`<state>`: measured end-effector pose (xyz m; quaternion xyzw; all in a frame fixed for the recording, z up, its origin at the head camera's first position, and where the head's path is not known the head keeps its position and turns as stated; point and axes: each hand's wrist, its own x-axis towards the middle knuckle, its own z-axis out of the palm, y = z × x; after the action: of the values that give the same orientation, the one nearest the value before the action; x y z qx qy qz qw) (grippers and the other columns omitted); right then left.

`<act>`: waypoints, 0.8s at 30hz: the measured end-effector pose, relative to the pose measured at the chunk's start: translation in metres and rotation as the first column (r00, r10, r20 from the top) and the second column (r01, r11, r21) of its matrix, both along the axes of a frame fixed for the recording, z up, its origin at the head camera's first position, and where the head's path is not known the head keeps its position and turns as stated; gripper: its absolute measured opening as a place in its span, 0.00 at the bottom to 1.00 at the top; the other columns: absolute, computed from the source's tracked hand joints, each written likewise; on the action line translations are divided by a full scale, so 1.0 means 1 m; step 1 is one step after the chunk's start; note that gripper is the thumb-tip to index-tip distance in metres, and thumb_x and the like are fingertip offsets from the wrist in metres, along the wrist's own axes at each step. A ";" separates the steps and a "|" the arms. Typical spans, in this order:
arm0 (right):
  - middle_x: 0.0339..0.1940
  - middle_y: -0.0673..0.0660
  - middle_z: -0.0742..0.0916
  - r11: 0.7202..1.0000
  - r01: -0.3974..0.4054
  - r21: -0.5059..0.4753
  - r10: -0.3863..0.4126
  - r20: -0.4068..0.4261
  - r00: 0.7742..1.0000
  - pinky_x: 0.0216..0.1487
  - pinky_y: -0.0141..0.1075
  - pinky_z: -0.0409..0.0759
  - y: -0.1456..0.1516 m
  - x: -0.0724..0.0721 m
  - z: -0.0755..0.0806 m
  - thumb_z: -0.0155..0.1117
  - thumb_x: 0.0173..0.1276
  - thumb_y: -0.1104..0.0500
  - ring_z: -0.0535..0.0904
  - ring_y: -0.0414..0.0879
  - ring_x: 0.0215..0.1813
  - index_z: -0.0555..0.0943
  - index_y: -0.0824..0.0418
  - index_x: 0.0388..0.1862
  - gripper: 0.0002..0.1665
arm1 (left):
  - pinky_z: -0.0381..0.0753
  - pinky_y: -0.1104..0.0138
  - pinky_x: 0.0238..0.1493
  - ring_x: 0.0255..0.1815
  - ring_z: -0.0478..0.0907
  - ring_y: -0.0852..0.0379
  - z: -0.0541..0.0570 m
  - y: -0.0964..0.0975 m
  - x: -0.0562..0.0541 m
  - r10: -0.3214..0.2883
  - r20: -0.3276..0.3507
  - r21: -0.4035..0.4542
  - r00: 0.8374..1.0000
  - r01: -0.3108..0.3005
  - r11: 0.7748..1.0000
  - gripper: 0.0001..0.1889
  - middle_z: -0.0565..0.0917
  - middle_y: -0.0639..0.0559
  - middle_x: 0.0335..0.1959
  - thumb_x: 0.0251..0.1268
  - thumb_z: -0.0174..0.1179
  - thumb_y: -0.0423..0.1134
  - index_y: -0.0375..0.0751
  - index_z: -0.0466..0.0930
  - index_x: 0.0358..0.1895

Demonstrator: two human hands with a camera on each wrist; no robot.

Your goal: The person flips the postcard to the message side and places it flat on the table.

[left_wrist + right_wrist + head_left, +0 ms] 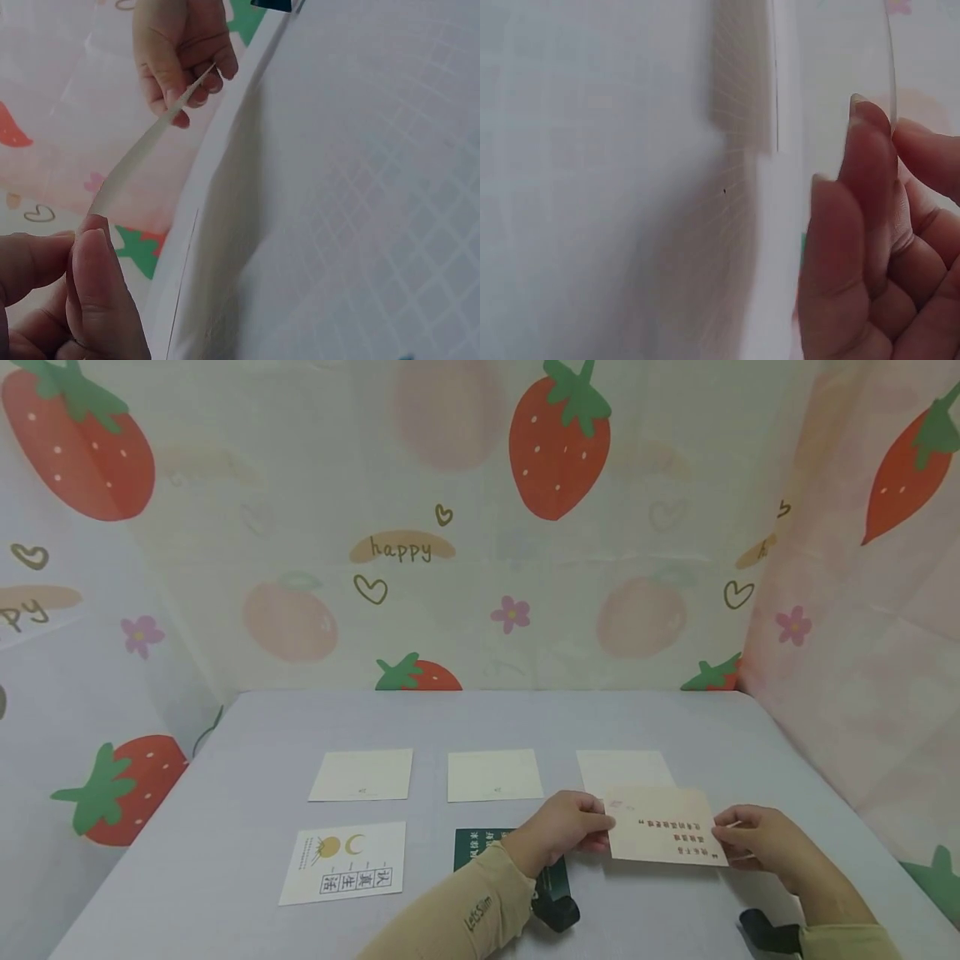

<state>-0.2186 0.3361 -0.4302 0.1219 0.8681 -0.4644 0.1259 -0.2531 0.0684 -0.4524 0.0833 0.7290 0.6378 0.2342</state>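
A cream card with red printed characters [663, 828] is held just above the table at the right. My left hand [566, 828] pinches its left edge between thumb and fingers, and my right hand [772, 843] pinches the right edge. In the left wrist view the card [142, 154] appears nearly edge-on and slightly bent, stretched between both hands. The right wrist view shows my right thumb and fingers [870, 172] against the card's edge. Behind the held card lies a blank pale card [626, 768], partly covered by it. A dark green card [468, 852] lies partly hidden under my left forearm.
Two more pale cards, one at the back left [362, 775] and one at the back middle [495, 775], lie flat. A white card with a sun and moon [345, 862] lies at the front left. Strawberry-print cloth [525, 652] stands behind the white table [225, 793].
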 end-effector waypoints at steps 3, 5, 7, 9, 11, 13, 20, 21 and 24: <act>0.27 0.53 0.84 1.000 0.007 -0.011 -0.007 0.008 1.000 0.32 0.38 0.80 0.000 0.001 0.000 0.62 0.61 0.59 0.79 0.45 0.29 0.76 0.67 0.39 0.12 | 0.81 0.69 0.24 0.18 0.76 0.61 0.000 0.000 0.000 0.011 -0.008 -0.019 1.000 -0.011 1.000 0.07 0.78 0.50 0.18 0.58 0.60 0.34 0.37 0.78 0.23; 0.27 0.53 0.84 1.000 0.009 -0.015 -0.009 0.010 1.000 0.32 0.38 0.80 0.000 0.001 0.000 0.62 0.61 0.60 0.78 0.46 0.28 0.77 0.67 0.38 0.11 | 0.81 0.69 0.24 0.18 0.76 0.61 0.000 0.000 0.000 0.018 -0.011 -0.028 1.000 -0.018 0.999 0.07 0.79 0.50 0.17 0.57 0.60 0.34 0.37 0.78 0.24; 0.27 0.53 0.83 1.000 0.007 -0.018 -0.007 0.009 1.000 0.32 0.38 0.80 -0.001 0.002 0.001 0.62 0.61 0.60 0.78 0.46 0.29 0.76 0.67 0.38 0.11 | 0.81 0.68 0.24 0.18 0.77 0.60 0.000 -0.001 0.000 0.023 -0.012 -0.030 1.000 -0.024 0.999 0.06 0.79 0.49 0.18 0.57 0.60 0.33 0.36 0.78 0.25; 0.27 0.53 0.82 1.000 0.004 -0.019 -0.003 0.007 1.000 0.33 0.38 0.80 0.000 0.002 0.001 0.61 0.61 0.60 0.78 0.46 0.29 0.76 0.67 0.38 0.11 | 0.81 0.68 0.24 0.19 0.77 0.60 0.000 -0.002 0.000 0.024 -0.012 -0.023 1.000 -0.024 0.999 0.04 0.80 0.49 0.19 0.57 0.60 0.31 0.36 0.79 0.26; 0.27 0.53 0.82 1.000 0.002 -0.022 -0.002 0.006 1.000 0.33 0.39 0.81 0.000 0.002 0.002 0.60 0.62 0.60 0.78 0.46 0.30 0.76 0.67 0.38 0.11 | 0.81 0.67 0.25 0.20 0.78 0.59 0.000 -0.002 0.000 0.025 -0.010 -0.017 1.000 -0.025 1.000 0.03 0.80 0.49 0.20 0.56 0.60 0.30 0.35 0.79 0.27; 0.28 0.53 0.82 1.000 -0.002 -0.023 0.003 0.003 1.000 0.34 0.39 0.81 0.002 0.002 0.002 0.60 0.63 0.60 0.78 0.46 0.30 0.76 0.67 0.38 0.11 | 0.81 0.67 0.25 0.21 0.78 0.59 0.000 -0.002 -0.001 0.027 -0.011 -0.019 1.000 -0.027 0.999 0.03 0.80 0.49 0.21 0.57 0.60 0.30 0.36 0.79 0.27; 0.28 0.53 0.81 0.999 -0.027 -0.037 0.026 -0.024 0.999 0.35 0.39 0.80 0.006 0.002 0.003 0.58 0.64 0.60 0.77 0.46 0.33 0.76 0.67 0.36 0.09 | 0.81 0.67 0.27 0.22 0.76 0.59 0.001 -0.004 0.000 0.049 -0.034 -0.050 0.998 -0.051 0.997 0.03 0.79 0.50 0.19 0.56 0.61 0.33 0.39 0.82 0.27; 0.28 0.53 0.81 0.999 -0.029 -0.042 0.028 -0.027 0.999 0.35 0.39 0.80 0.006 0.002 0.003 0.58 0.64 0.60 0.77 0.46 0.33 0.76 0.67 0.35 0.09 | 0.81 0.67 0.27 0.22 0.76 0.59 0.002 -0.004 0.000 0.051 -0.034 -0.049 0.998 -0.053 0.997 0.03 0.79 0.50 0.19 0.55 0.62 0.34 0.39 0.82 0.27; 0.27 0.53 0.81 0.998 -0.031 -0.061 0.029 -0.028 0.999 0.35 0.39 0.80 0.007 0.003 0.005 0.57 0.64 0.61 0.77 0.45 0.32 0.77 0.67 0.35 0.08 | 0.81 0.67 0.27 0.22 0.77 0.59 0.003 -0.004 0.000 0.056 -0.033 -0.040 0.998 -0.057 0.998 0.03 0.79 0.51 0.19 0.56 0.62 0.34 0.39 0.83 0.28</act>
<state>-0.2160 0.3427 -0.4255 0.0987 0.8567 -0.4908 0.1247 -0.2534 0.0648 -0.4498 0.0679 0.7477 0.6276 0.2060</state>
